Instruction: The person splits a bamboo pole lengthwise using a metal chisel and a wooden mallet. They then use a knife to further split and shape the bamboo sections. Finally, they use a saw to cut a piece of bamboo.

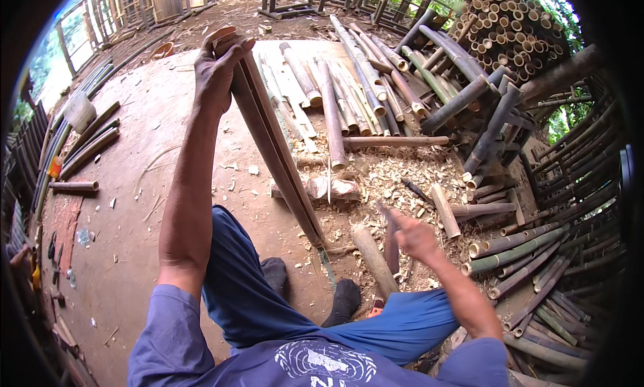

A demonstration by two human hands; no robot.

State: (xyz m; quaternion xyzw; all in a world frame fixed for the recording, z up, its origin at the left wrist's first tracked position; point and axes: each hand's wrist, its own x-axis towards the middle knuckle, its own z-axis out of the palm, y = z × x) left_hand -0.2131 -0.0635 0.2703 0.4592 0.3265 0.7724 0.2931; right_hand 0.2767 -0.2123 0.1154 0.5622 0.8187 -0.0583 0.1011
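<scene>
In the head view, the person sat on a reddish-brown dirt floor (134,185), legs in blue trousers stretched forward and feet in dark socks. The left hand (216,68) was raised at arm's length and closed around the upper end of a long brown split bamboo strip (275,142), thumb and fingers wrapped over its top. The strip slanted down from that hand toward the person's feet, its lower end resting on the floor just beside a short pale bamboo stub (374,259) that lay among the wood shavings (382,175).

The right hand (414,236) hovered low over the shavings, near the stub, with its index finger stretched out toward the strip's foot; whether it gripped anything could not be told, as a dark shape under it was unclear.

Beyond the strip, a row of split bamboo slats (335,98) lay side by side toward the far edge of the floor. To the right, dark bamboo poles (469,91) were heaped crosswise, and a stack of cut bamboo tubes (510,24) stood in the far right corner. A few short poles (90,149) lay along the left edge.
</scene>
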